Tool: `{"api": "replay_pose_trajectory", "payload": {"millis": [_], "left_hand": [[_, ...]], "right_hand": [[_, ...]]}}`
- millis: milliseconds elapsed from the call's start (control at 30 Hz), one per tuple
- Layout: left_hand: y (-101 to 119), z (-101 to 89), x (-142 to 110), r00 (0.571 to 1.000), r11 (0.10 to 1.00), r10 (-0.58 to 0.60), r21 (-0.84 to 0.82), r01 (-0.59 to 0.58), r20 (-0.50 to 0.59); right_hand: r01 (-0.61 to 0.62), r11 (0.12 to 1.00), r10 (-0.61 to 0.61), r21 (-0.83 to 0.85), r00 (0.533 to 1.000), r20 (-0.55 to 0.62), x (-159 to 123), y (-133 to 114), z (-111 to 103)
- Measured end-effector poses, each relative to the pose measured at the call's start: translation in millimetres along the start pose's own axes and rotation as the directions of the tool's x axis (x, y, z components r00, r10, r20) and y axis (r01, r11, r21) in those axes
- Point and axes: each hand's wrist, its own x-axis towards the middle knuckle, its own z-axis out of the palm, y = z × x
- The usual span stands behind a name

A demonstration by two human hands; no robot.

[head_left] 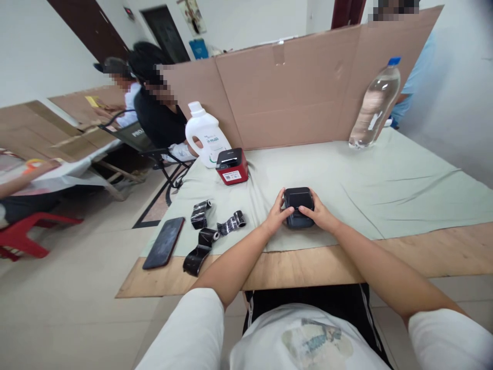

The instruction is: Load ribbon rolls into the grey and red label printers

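Note:
A small black box-shaped device point(299, 198) with rounded corners stands on the cloth near the table's front edge; its exact kind I cannot make out. My left hand point(278, 211) grips its left side, thumb on the front. On the opposite side my right hand point(320, 211) holds it the same way, so both thumbs almost meet. Left of my hands lie three partly unrolled black glossy rolls: one upper roll point(200, 214), one right-hand roll point(231, 223) and one lower roll point(199, 253). Beyond them stands a red and black box-shaped device point(232, 168) with a white label.
A dark smartphone point(164, 243) lies at the table's left edge. Behind the red device stands a white jug point(207, 136). A clear bottle with a blue cap point(375, 105) stands far right, before a cardboard partition point(287, 92). Other people sit at left and behind the partition.

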Motion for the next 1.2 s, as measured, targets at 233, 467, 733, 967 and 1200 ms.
{"api": "replay_pose_trajectory", "payload": {"millis": [233, 467, 733, 967, 1200], "left_hand": [[4.3, -13.8, 8.4, 0.989, 0.975, -0.139, -0.168, 0.147, 0.057], [9.6, -15.2, 8.9, 0.984, 0.968, -0.153, -0.186, 0.168, 0.095], [10.5, -15.5, 9.7, 0.985, 0.971, -0.159, -0.170, 0.168, 0.065], [4.6, -18.2, 11.4, 0.982, 0.975, -0.161, -0.135, 0.174, 0.098], [-1.6, -20.9, 12.5, 0.973, 0.973, -0.193, -0.101, 0.206, 0.129]], "right_hand": [[0.007, 0.999, -0.004, -0.050, 0.998, 0.060, 2.3, -1.2, -8.2], [0.014, 0.996, -0.011, -0.084, 0.999, 0.041, 2.5, -2.7, -9.3], [0.032, 0.994, -0.058, 0.100, 0.961, 0.270, 10.2, -1.1, -33.5], [0.048, 0.999, -0.047, 0.019, 0.998, -0.031, 17.0, 2.9, -37.2], [0.102, 0.994, -0.111, -0.045, 0.958, -0.263, 11.9, -5.2, -28.9]]}}
